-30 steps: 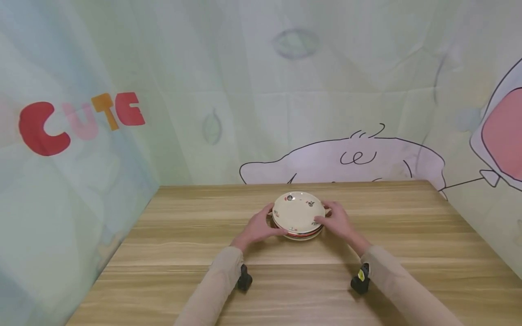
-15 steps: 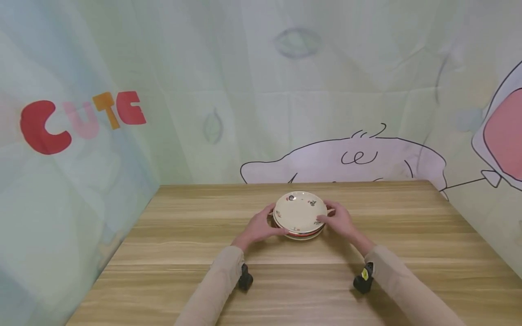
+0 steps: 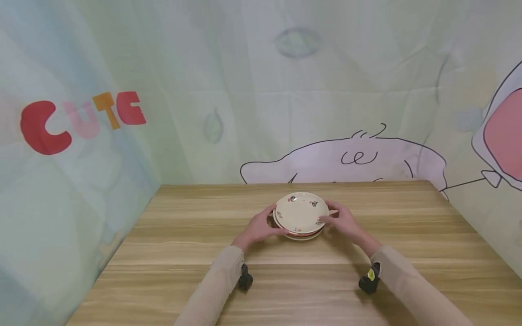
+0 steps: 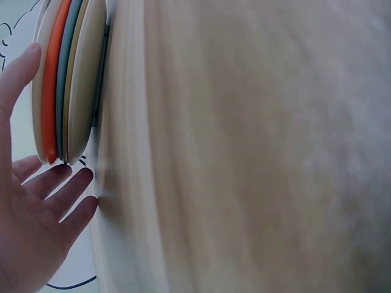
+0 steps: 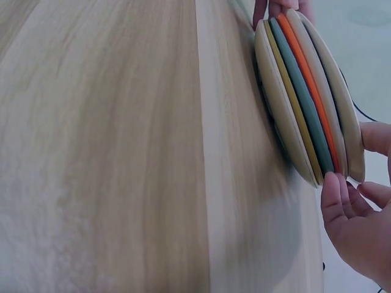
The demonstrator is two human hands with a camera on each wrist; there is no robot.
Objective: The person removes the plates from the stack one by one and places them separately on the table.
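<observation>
Just below the head view's centre, your right hand (image 3: 341,222) pinches the top plate (image 3: 302,215); your left hand (image 3: 258,227), fingers apart, touches the plate stack (image 4: 50,97).

One readable word: "CUTE" (image 3: 89,131), big capitals on the left wall cloth (image 3: 81,194); C red, U pale pink, T orange, E pinkish red, running in a row toward the back corner. Yellow sticker (image 3: 371,274) on the black wrist camera (image 3: 369,285), right arm: too small to read. Top plate (image 3: 302,216) has small printed motifs, no legible lettering.
</observation>
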